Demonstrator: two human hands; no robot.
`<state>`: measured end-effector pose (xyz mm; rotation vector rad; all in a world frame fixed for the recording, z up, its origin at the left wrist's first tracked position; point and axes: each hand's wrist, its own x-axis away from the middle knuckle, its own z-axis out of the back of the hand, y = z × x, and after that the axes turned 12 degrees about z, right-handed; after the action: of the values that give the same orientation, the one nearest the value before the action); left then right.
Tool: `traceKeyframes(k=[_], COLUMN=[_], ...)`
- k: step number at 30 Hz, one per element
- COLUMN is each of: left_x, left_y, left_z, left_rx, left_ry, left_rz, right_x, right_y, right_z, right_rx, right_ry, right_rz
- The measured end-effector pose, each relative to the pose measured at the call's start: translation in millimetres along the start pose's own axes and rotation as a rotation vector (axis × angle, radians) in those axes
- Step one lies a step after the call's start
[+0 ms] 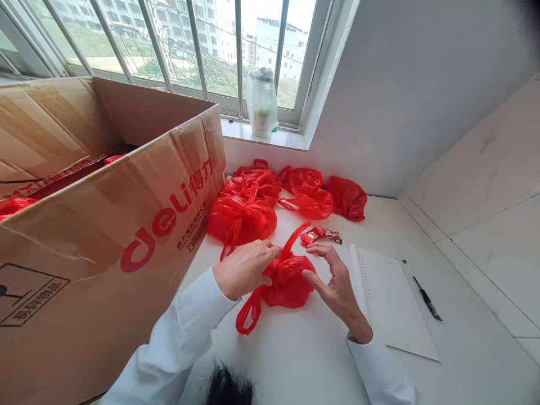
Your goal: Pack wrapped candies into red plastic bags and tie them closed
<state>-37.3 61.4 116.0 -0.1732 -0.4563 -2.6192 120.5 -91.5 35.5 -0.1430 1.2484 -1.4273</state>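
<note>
Left hand [244, 269] pinches the small red plastic bag [287, 281] on the white table [304, 354], right hand [333, 281] spread beside it; four similar tied bags [242, 216] behind, box contents largely hidden.

a small red plastic bag [287, 281], crinkled and bunched shut at its top, lies on its side at centre frame, one handle loop trailing lower left, another rising upward.
</note>
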Motion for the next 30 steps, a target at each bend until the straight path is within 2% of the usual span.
traceKeyframes(k=[2,4,7,10,16,20,25,30], left_x=[-7.4,-14.2,-21.9,-26.3,-26.7,-19.7,-8.9,-0.1], left_y=[2.0,0.9,-5.4,-11.3,-17.5,-26.6,-40.8,-43.6], left_z=[-10.9,-20.3,-28.3,-27.7,-8.4,8.8,23.9,25.7], left_rx=[-0.044,-0.075,-0.090,-0.076,0.032,0.083,0.101,0.079], left_ry=[-0.030,-0.045,-0.063,-0.085,-0.118,-0.099,-0.092,-0.144], left_rz=[-0.005,-0.010,-0.005,-0.010,-0.064,-0.043,0.044,0.106], right_x=[-0.1,0.6,4.2,9.1,9.8,6.4,4.6,3.3], right_y=[-4.0,-2.6,7.2,16.6,16.3,11.6,15.3,16.0], right_z=[-10.3,-25.0,-43.9,-49.5,-36.4,-27.1,-11.8,3.6], right_rx=[0.197,0.344,0.403,0.399,0.342,0.287,0.237,0.194], right_ry=[-0.046,-0.093,-0.103,-0.061,0.081,0.145,0.178,0.140], right_rz=[0.142,0.215,0.208,0.190,0.141,0.089,0.000,-0.023])
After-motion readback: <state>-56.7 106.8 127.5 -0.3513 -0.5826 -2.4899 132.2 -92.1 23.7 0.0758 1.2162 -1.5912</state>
